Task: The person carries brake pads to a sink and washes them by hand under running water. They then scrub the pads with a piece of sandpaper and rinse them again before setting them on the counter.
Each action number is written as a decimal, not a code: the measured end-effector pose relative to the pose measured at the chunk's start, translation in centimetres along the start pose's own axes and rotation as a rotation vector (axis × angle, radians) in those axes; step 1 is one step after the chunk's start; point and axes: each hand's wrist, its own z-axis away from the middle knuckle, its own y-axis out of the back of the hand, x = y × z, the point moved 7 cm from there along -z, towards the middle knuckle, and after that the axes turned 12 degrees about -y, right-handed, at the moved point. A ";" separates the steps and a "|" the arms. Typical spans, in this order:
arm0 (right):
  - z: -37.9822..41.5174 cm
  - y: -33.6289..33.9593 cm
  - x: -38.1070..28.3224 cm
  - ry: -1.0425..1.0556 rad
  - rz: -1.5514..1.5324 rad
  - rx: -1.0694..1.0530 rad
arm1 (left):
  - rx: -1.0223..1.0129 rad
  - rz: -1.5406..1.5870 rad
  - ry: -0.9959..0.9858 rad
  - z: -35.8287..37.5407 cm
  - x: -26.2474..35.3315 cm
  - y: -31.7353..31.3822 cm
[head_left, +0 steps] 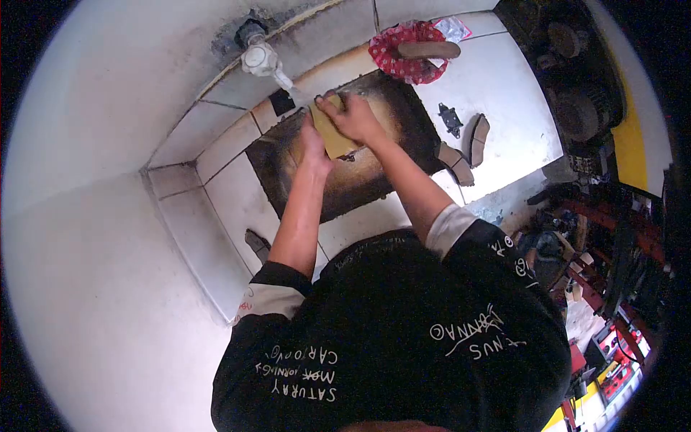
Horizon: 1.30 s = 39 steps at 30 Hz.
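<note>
A flat, yellow-tan rectangular sheet [335,137], which looks like sandpaper, is held over the stained sink basin [414,119]. My left hand [314,144] is closed along the sheet's left edge. My right hand [350,119] grips its upper right part, with the fingers bent over it. Just above the hands, a white tap [260,59] points its spout toward the sheet, and water appears to run from it. Whether anything lies under the sheet is hidden.
Brake pads [478,140] lie on the white tiled counter [518,93] at right, near a small black part [450,119]. Another pad [256,245] is at lower left. A curved brown piece [430,50] rests on a red patterned bag [389,56]. Cluttered shelves stand at right.
</note>
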 end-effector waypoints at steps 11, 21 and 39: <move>1.5 0.1 0.7 -0.209 0.285 0.144 | 0.092 0.121 -0.017 -0.8 -0.2 0.5; 1.5 2.4 1.0 -0.094 0.045 0.085 | 0.037 0.052 0.012 -0.4 2.8 -1.6; 0.5 3.4 6.7 -0.342 -0.325 0.007 | -0.137 0.134 0.164 -2.1 -1.4 1.3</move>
